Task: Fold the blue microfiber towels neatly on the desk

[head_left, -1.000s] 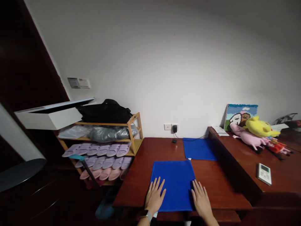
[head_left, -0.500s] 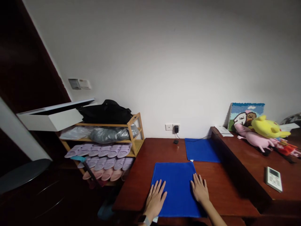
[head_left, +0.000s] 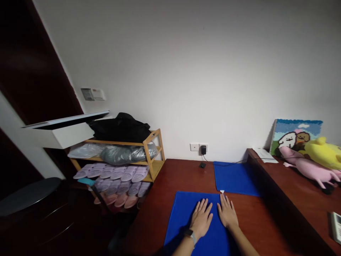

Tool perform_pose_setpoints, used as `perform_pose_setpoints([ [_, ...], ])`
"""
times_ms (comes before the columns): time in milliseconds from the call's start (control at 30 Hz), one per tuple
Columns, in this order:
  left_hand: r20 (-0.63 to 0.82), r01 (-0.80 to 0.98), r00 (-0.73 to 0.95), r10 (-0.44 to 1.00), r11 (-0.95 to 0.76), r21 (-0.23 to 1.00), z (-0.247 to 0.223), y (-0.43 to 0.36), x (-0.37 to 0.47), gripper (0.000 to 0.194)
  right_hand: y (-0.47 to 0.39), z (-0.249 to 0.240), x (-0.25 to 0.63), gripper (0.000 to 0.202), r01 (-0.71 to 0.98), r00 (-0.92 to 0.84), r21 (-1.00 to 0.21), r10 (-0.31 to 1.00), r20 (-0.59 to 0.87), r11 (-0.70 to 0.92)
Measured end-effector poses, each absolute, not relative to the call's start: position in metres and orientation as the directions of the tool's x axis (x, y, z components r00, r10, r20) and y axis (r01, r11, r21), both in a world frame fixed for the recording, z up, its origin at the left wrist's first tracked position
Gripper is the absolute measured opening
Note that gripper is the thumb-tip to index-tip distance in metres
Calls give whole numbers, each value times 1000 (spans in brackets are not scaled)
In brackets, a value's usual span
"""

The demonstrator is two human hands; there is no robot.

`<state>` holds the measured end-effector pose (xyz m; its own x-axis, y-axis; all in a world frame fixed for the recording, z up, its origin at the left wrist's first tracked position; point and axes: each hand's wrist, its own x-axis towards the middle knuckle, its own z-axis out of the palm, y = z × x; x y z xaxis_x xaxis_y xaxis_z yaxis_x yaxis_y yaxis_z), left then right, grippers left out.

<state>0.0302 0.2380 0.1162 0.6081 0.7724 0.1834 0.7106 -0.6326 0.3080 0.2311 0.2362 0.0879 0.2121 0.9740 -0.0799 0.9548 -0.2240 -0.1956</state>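
A blue cloth (head_left: 179, 217) lies spread flat on the brown wooden table (head_left: 151, 213). My left hand (head_left: 201, 217), with a watch on its wrist, rests palm down on the cloth right of its middle, fingers stretched out. Close beside it, my right hand (head_left: 227, 211) lies flat at the cloth's right edge, fingers extended toward the far corner. Neither hand holds anything. Beyond them a second blue cloth (head_left: 234, 177) lies against the raised desk side, with a small white tag (head_left: 222, 191) at its near left corner.
A wooden rack (head_left: 151, 160) of lilac and pink slippers stands at left, a black bag (head_left: 119, 128) on top. On the raised desk at right are plush toys (head_left: 311, 167), a picture (head_left: 298, 137) and a remote (head_left: 336, 225). A charger (head_left: 203, 149) sits in the wall socket.
My left hand has slid rightward across the cloth from its left edge, nearing the right hand. My right hand stays flat at the right edge. The view has shifted slightly.
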Motion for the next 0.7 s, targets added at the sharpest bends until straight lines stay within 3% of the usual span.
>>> perform_pose_setpoints([
  [233, 139, 712, 627, 766, -636, 297, 102, 284, 25, 59, 238, 81, 234, 72, 959, 215, -174, 975, -61, -223],
  [433, 81, 883, 416, 906, -424, 201, 113, 320, -61, 66, 239, 84, 233, 71, 948, 230, -211, 971, -68, -240],
  [700, 106, 894, 402, 909, -415, 167, 102, 331, -94, 64, 244, 87, 217, 71, 951, 237, -183, 968, -85, -249],
])
